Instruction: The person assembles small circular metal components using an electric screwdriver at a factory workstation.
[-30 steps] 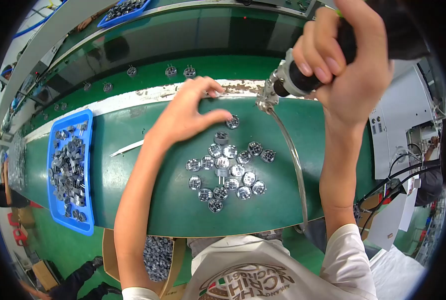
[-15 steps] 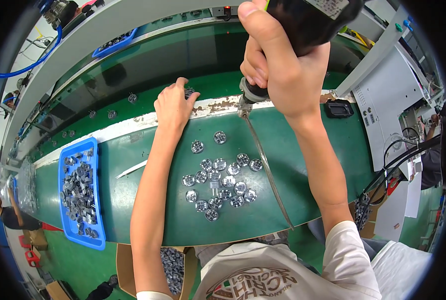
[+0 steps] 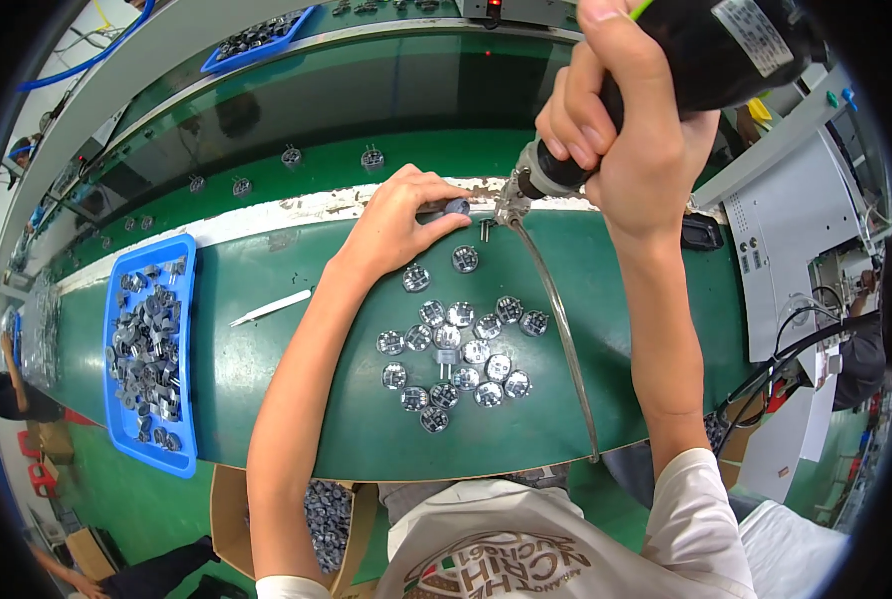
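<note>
My left hand [image 3: 411, 215] is closed at the bench's far edge, thumb and fingers pinching a small grey round plug part [image 3: 456, 207]. Two metal prongs [image 3: 485, 231] show just right of the thumb; whether they belong to the held part I cannot tell. My right hand [image 3: 646, 130] grips a black handheld power tool [image 3: 721, 50], with its metal head [image 3: 512, 200] pointing down beside the left fingertips. From that head a long thin tube [image 3: 556, 314] hangs over the bench. Several round plug parts with exposed circuitry [image 3: 464, 260] lie between my forearms.
A blue tray [image 3: 188, 349] full of grey plug parts stands left on the green bench [image 3: 256, 399]. White tweezers [image 3: 271, 307] lie near my left forearm. Beyond the white ledge, a belt carries spaced round parts [image 3: 371, 157]. A carton [image 3: 228, 519] of parts stands below.
My left hand has left a round part on the belt, moved right and nearer, and now pinches a grey plug part. The tool in my right hand has shifted slightly right in the view.
</note>
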### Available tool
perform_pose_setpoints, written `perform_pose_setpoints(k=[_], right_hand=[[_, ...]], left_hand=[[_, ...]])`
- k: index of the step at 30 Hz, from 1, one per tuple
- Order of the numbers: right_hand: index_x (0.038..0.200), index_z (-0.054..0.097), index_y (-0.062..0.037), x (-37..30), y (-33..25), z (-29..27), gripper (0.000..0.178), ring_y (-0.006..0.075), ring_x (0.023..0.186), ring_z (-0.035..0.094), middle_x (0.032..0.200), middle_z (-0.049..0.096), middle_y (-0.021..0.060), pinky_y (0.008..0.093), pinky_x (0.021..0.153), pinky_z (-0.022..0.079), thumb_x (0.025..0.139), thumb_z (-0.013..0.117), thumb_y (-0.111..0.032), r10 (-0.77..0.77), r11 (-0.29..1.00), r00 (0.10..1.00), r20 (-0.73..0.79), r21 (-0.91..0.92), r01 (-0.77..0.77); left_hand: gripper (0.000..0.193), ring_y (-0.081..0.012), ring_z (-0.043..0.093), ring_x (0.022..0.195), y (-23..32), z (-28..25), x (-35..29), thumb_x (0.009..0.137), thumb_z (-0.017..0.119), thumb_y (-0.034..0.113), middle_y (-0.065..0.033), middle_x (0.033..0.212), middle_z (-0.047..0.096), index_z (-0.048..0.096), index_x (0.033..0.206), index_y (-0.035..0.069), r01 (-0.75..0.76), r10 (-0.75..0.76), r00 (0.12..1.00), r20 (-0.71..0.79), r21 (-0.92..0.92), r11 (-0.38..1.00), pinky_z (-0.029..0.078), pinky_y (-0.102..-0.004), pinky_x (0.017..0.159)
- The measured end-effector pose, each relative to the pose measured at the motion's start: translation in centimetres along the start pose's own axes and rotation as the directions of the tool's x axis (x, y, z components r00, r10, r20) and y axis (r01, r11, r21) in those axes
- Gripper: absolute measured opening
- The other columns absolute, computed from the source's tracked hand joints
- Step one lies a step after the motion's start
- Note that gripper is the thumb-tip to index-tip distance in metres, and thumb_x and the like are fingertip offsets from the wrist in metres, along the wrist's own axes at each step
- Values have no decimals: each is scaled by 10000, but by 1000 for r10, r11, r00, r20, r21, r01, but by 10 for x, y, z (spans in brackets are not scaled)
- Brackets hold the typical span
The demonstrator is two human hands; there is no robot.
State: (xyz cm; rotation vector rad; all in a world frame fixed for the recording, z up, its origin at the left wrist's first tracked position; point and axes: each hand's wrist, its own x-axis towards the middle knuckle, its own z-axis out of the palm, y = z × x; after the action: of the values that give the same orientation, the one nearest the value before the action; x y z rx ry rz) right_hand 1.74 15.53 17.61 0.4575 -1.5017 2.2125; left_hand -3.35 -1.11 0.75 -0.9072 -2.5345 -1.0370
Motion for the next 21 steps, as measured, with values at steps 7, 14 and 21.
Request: perform_pose_setpoints(k=[7,14,21], right_hand=[[910,501,-45,6,0,-6,200,93,347,368,480,399,-11,255,370,327,1003,625,-171,-51,998,999,-15,-36,51],[1000,573,-12,19,6,-20,133,95,363,320,479,363,1,282,397,327,1014,567,-145,-152,986,973,175,-48,162],[1070,590,-9,30,22,-57,175,71,420,315,542,334,-27,255,424,278,1023,605,-177,-100,992,985,138,96,87]], left_hand=[[215,-266,627,892,4,3,2,893,729,85,-106,976,731,764,1101,48,108,-109,994,1,-131,986,552,-383,807],[278,-336,672,982,2,8,8,910,733,116,-156,1068,697,734,1177,42,-77,84,995,55,-118,990,546,-402,873],[215,-319,656,998,1,18,12,830,798,214,-134,986,683,778,958,42,-157,160,987,3,-180,971,527,-420,892]])
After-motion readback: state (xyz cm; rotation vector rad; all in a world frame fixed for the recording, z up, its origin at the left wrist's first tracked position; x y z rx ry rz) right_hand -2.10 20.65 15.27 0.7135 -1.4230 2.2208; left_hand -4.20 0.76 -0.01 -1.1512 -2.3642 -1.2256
